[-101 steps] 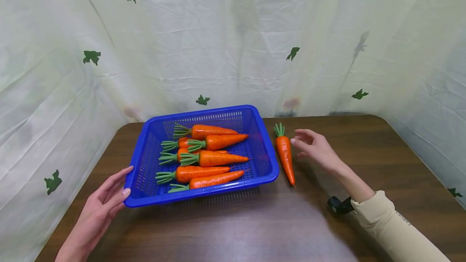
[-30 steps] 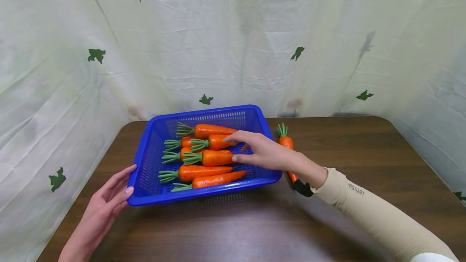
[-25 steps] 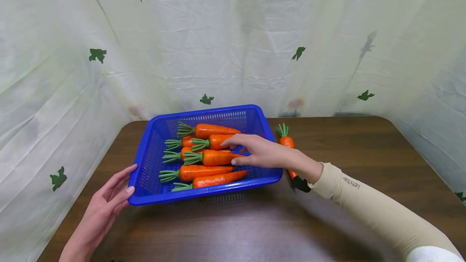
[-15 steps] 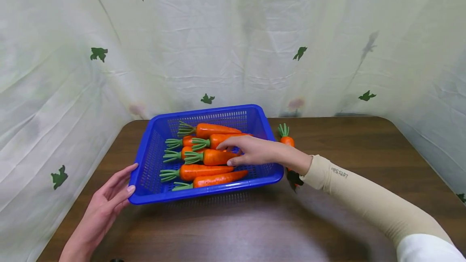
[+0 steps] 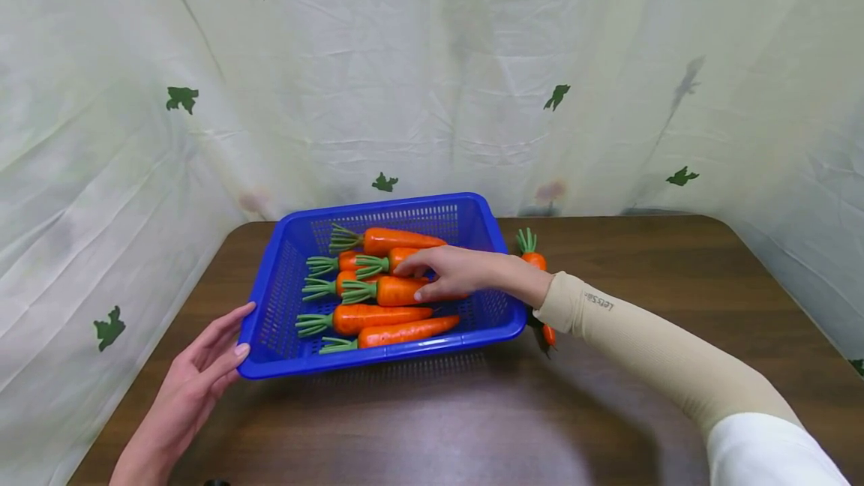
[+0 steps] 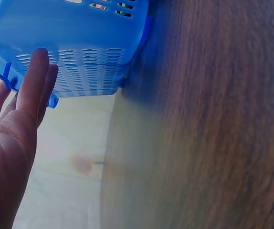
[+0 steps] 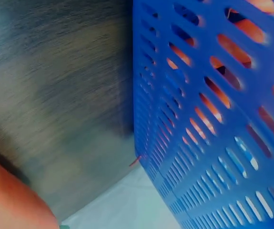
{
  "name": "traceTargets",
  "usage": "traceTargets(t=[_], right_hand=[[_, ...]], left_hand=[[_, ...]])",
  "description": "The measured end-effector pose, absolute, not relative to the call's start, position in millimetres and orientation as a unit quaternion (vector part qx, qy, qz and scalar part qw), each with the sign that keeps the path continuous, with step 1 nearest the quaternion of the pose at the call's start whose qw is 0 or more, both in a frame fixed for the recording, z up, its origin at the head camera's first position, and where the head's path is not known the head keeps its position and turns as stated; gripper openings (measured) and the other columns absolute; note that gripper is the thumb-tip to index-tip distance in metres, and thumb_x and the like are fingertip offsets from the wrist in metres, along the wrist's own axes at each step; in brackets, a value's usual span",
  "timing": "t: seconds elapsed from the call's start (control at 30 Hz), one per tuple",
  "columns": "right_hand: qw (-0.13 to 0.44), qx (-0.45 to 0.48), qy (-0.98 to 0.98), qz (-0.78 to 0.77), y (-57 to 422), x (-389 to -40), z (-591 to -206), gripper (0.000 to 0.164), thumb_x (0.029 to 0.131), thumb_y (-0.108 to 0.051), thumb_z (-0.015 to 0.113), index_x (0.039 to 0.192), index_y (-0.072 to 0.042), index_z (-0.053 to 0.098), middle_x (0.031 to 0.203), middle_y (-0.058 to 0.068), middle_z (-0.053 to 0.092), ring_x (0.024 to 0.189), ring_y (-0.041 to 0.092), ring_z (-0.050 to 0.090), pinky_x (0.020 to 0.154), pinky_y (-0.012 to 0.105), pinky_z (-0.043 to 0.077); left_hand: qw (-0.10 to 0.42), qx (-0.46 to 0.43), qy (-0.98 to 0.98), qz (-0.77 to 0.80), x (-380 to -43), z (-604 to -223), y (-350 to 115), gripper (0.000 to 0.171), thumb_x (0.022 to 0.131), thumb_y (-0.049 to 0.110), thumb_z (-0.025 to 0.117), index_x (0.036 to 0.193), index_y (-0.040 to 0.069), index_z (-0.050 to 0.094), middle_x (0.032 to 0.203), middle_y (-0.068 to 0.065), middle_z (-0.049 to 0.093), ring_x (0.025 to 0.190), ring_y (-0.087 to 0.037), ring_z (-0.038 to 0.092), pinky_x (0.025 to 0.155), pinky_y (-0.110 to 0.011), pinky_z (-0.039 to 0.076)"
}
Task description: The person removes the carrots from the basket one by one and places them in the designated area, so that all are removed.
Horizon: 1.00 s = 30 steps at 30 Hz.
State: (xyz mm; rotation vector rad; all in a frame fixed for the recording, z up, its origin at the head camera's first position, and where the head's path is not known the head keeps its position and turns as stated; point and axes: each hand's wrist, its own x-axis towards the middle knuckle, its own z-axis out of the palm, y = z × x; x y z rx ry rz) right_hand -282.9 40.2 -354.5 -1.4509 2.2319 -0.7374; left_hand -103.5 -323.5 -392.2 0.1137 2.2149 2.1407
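Your right hand (image 5: 452,274) is over the basket, its fingers and thumb bent around a middle carrot (image 5: 400,292); whether they grip it you cannot tell from here. The fingertips overlap the neighboring carrot (image 5: 400,256) just behind, so a careless pinch could catch both, or drag the second out of place. The carrots look smooth and taper to the right, so a hold too far toward the narrow end could let the thick end swing down.

These carrots lie together in the blue basket (image 5: 385,353), leafy ends to the left. Your left hand (image 5: 192,373) touches its near-left corner, thumb on the rim, fingers mostly straight. That seems a light hold: if your right wrist knocked the right rim, the basket could pivot and shift its load.

Just right of the basket, a loose carrot (image 5: 535,259) lies on the tabletop (image 5: 648,246), partly hidden under your right wrist and sleeve (image 5: 661,343). Lowering that arm could pin it or roll it rightward. The basket sits toward the far edge, left of center, so a hard push away from you could press it into the curtain (image 5: 364,81).
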Motion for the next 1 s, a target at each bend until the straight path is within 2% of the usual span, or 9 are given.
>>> traceTargets(t=[0.23, 0.53, 0.73, 0.8, 1.0], right_hand=[[0.203, -0.507, 0.788, -0.284, 36.4, -288.6, -359.8, 0.042, 0.095, -0.015, 0.065, 0.136, -0.009, 0.058, 0.135, -0.001, 0.056, 0.116, 0.014, 0.051, 0.099, 0.034, 0.043], [0.202, -0.508, 0.787, -0.286, 36.0, -291.0, -363.9, 0.042, 0.093, -0.016, 0.069, 0.134, -0.011, 0.06, 0.131, -0.003, 0.057, 0.111, 0.015, 0.052, 0.097, 0.038, 0.044], [0.19, -0.508, 0.798, -0.261, 36.1, -290.6, -365.3, 0.044, 0.091, -0.014, 0.071, 0.134, -0.015, 0.061, 0.128, -0.005, 0.058, 0.106, 0.018, 0.052, 0.092, 0.039, 0.045], [0.186, -0.51, 0.801, -0.252, 35.5, -290.2, -365.6, 0.047, 0.09, -0.014, 0.072, 0.136, -0.016, 0.06, 0.131, -0.005, 0.057, 0.106, 0.017, 0.052, 0.092, 0.038, 0.046], [0.188, -0.501, 0.813, -0.23, 34.5, -289.0, -364.2, 0.053, 0.092, -0.017, 0.071, 0.142, -0.015, 0.054, 0.132, -0.001, 0.059, 0.091, 0.019, 0.055, 0.076, 0.023, 0.043]], left_hand=[[0.032, 0.031, 0.719, 0.694, -104.8, -392.6, -324.2, 0.052, 0.104, 0.01, 0.048, 0.154, 0.016, 0.033, 0.153, -0.006, 0.031, 0.121, -0.001, 0.053, 0.087, -0.029, 0.054], [0.036, 0.018, 0.723, 0.69, -106.7, -395.3, -324.9, 0.053, 0.104, 0.012, 0.049, 0.154, 0.018, 0.033, 0.158, -0.014, 0.021, 0.118, 0.001, 0.053, 0.086, -0.029, 0.054], [0.037, 0.018, 0.722, 0.691, -107.2, -397.1, -324.4, 0.053, 0.104, 0.012, 0.049, 0.154, 0.018, 0.033, 0.157, -0.013, 0.023, 0.119, 0.001, 0.054, 0.087, -0.029, 0.054], [0.034, 0.024, 0.718, 0.694, -106.5, -397.0, -324.5, 0.053, 0.104, 0.011, 0.048, 0.154, 0.017, 0.033, 0.155, -0.009, 0.028, 0.119, -0.001, 0.054, 0.087, -0.029, 0.053], [0.03, 0.033, 0.711, 0.701, -104.8, -396.8, -325.8, 0.052, 0.104, 0.008, 0.047, 0.154, 0.016, 0.034, 0.148, 0.001, 0.037, 0.12, -0.003, 0.055, 0.087, -0.028, 0.054]])
